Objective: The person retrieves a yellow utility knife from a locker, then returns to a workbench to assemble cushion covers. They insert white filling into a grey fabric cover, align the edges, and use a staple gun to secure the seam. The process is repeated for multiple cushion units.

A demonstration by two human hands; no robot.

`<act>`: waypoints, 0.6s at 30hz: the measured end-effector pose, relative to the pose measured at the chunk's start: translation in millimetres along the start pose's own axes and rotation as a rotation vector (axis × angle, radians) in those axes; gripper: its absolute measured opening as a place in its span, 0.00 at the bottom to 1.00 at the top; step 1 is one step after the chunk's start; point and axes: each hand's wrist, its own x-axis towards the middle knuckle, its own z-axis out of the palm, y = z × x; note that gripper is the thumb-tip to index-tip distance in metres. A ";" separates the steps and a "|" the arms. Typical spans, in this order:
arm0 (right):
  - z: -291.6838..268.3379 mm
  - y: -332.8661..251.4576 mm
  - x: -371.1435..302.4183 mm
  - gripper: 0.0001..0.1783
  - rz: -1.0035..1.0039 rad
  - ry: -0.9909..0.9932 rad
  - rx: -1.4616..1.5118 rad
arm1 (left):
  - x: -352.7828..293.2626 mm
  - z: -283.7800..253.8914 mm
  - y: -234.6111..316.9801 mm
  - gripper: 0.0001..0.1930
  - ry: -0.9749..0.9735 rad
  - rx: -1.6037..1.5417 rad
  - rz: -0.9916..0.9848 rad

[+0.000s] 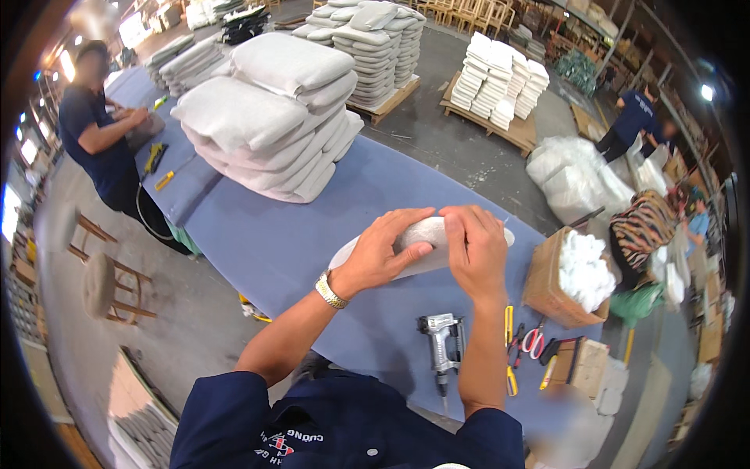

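Observation:
A light grey padded seat cushion (426,233) is tilted up above the blue-covered table, its rounded edge toward me. My left hand (383,248) grips it from the left, thumb on the near side and fingers over the far edge. From the right, my right hand (474,248) is closed over the same edge with its fingers bent. The cushion's underside and some fingertips are hidden. Close to my right forearm lies a silver pneumatic staple gun (443,344). Beyond the forearm are a yellow screwdriver (508,324) and red-handled scissors (533,342).
Stacked grey cushions (269,117) stand on the table (406,184) at the far left. A cardboard box (547,285) of white stuffing sits at the right, near a small open box (578,363). Across the table's far left end, a co-worker (90,133) handles another piece. Stools (101,285) stand left.

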 end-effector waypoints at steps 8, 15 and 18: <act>-47.7 5.8 -1.7 0.27 0.023 -0.526 0.271 | -20.6 16.0 8.6 0.26 0.020 0.048 0.063; -38.5 6.9 -25.3 0.22 -0.028 -0.344 0.174 | -29.6 29.2 14.8 0.26 0.045 -0.012 0.006; -32.5 6.6 -22.6 0.18 -0.016 -0.316 0.138 | -36.5 34.9 9.8 0.26 0.123 0.027 0.067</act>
